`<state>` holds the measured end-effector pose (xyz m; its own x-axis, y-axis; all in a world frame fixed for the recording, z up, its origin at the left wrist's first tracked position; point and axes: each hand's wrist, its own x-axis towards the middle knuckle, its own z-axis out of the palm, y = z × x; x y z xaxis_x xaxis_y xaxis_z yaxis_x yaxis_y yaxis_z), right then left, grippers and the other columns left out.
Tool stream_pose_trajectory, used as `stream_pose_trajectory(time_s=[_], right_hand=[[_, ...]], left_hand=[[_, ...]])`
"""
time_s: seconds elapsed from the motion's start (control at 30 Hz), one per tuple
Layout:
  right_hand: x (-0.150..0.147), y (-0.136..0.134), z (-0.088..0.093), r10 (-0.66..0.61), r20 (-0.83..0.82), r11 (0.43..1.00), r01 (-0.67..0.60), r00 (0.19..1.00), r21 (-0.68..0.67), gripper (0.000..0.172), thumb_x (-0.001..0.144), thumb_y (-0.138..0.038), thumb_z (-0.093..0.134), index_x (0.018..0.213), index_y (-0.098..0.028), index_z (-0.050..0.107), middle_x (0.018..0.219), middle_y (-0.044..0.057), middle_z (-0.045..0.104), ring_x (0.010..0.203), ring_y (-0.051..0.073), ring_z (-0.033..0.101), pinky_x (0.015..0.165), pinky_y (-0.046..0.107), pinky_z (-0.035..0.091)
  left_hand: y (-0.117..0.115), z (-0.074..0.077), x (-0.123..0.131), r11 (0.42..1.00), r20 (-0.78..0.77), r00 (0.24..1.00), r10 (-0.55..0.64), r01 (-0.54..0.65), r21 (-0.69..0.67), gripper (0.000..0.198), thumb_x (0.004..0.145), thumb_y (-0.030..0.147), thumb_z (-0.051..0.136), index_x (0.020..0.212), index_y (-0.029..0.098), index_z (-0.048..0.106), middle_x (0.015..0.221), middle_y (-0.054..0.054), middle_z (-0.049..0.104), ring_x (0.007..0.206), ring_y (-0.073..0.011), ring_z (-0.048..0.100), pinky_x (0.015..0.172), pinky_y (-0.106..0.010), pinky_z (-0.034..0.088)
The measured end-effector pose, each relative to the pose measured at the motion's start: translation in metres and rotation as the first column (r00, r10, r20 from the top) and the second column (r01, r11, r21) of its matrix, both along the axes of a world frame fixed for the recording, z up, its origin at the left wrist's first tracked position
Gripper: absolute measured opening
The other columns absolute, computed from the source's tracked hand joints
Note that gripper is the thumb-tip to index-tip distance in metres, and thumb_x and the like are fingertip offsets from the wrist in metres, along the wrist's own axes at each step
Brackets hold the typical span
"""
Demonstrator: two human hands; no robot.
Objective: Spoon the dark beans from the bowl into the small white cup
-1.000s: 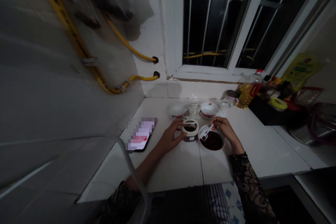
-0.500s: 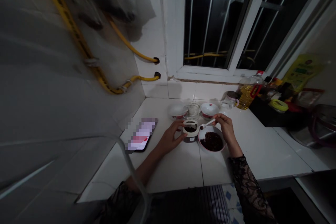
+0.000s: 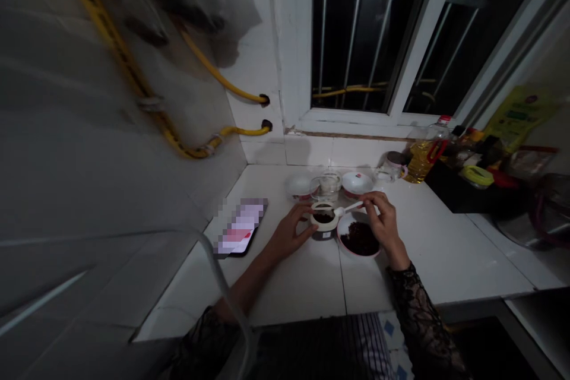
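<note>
My left hand [image 3: 291, 230] grips a small round jar [image 3: 323, 234] with a cream rim, its lid tipped up and dark contents inside. Between thumb and fingers, my right hand [image 3: 383, 222] pinches the handle of a small white spoon [image 3: 351, 208]. The spoon's head is at the jar's right rim; whether anything lies in it is hard to make out. Below the spoon, a white bowl [image 3: 344, 227] with a pink rim holds dark red flakes [image 3: 361, 238]. It stands just right of the jar on the white tiled counter [image 3: 307, 285].
Behind the jar stand two bowls [image 3: 299, 187] [image 3: 357, 184] and a clear container [image 3: 328, 189]. A phone [image 3: 243, 228] lies to the left. At the right are a glass jar [image 3: 392, 167], an oil bottle [image 3: 421, 157], a black condiment box [image 3: 452, 187] and a metal pot [image 3: 521, 219].
The spoon has moved slightly left and up, from over the bowl's edge to the jar's rim. My left hand keeps its hold on the jar.
</note>
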<state>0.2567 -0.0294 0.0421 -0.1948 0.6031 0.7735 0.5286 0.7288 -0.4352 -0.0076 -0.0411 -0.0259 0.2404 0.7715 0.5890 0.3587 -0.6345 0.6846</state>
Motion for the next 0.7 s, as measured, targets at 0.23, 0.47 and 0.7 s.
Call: stream_pose_trajectory(time_s=[0.23,0.47,0.7], right_hand=[[0.021,0.009,-0.004,-0.008,0.248,0.972,0.066,0.969,-0.227,0.022,0.090,-0.018,0.048,0.087,-0.022,0.070,0.075,0.006,0.072,0.081,0.024,0.064,0.086,0.039,0.047],[0.010,0.007,-0.005,0.253,0.195,0.827,-0.108,0.948,-0.551,0.022,0.088,-0.019,0.049,0.081,-0.020,0.069,0.064,0.001,0.068,0.068,0.018,0.062,0.074,0.030,0.045],[0.017,0.013,-0.007,0.110,-0.081,0.733,-0.136,0.991,-0.666,0.017,0.081,-0.030,0.053,0.078,-0.020,0.066,0.059,-0.002,0.064,0.061,0.016,0.059,0.067,0.028,0.043]], left_hand=[[0.000,-0.002,0.000,1.000,0.012,1.000,0.001,-0.001,0.006,0.027,0.091,0.035,0.065,0.115,0.023,0.060,0.130,-0.012,0.062,0.121,-0.0258,0.063,0.086,-0.036,0.061],[-0.001,0.000,0.000,1.000,0.014,1.000,-0.009,0.009,-0.012,0.028,0.092,0.037,0.065,0.116,0.023,0.060,0.130,-0.012,0.062,0.120,-0.0261,0.064,0.087,-0.037,0.062],[0.000,-0.001,0.000,1.000,0.010,1.000,-0.008,0.008,-0.002,0.027,0.092,0.037,0.064,0.115,0.023,0.059,0.130,-0.011,0.062,0.120,-0.0253,0.064,0.086,-0.037,0.062]])
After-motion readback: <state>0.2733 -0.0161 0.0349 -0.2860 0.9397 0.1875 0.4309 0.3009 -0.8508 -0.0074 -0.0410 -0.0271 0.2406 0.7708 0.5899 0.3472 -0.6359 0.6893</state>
